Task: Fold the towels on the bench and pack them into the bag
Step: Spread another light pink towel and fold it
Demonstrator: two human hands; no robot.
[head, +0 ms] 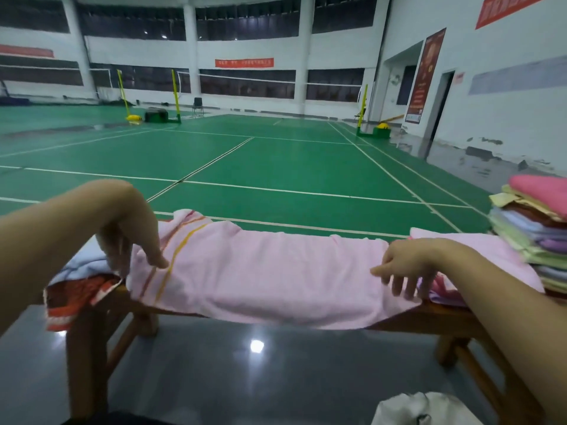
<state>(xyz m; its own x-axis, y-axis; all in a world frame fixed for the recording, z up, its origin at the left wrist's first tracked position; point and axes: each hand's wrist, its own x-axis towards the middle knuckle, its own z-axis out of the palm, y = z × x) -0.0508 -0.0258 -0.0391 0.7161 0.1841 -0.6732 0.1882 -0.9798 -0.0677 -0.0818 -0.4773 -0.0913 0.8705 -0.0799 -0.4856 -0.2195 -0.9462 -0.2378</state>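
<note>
Folding is underway: both hands, left (135,240) and right (405,271), fingers spread, press the pink towel (270,277) flat mid-frame on the table (429,320); next, fold it over.

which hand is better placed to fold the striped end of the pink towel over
Left, probably. The left hand already rests on the striped end of the pink terry towel spread along the wooden bench. The right hand touches the plain opposite end, well placed to anchor it.
</note>
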